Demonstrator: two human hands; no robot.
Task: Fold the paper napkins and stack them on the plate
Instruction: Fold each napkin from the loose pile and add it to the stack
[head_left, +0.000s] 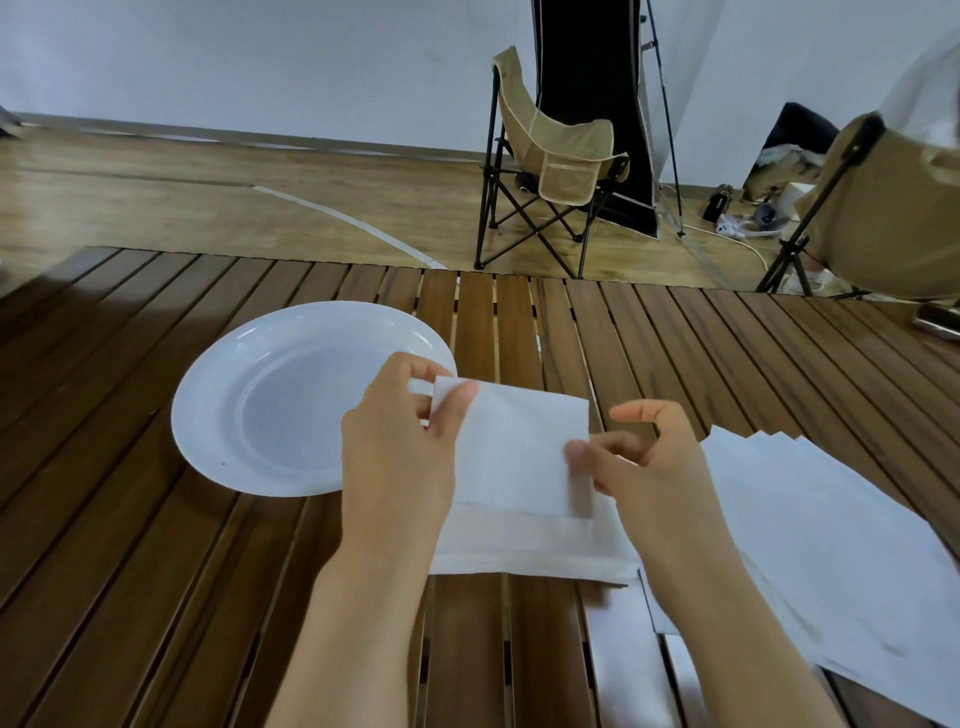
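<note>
Left hand pinches the napkin at its far left corner, thumb on top. Right hand pinches its right edge. Napkin half-folded, lower part flat on the tabletop, just right of the plate. Plate holds nothing. Napkin stack lies right of the hands.

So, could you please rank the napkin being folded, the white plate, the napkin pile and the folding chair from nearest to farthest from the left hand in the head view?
1. Napkin being folded: pinched by the left hand itself.
2. White plate: just left, its rim under the hand.
3. Napkin pile: right, beyond the right hand.
4. Folding chair: on the floor past the table.
</note>
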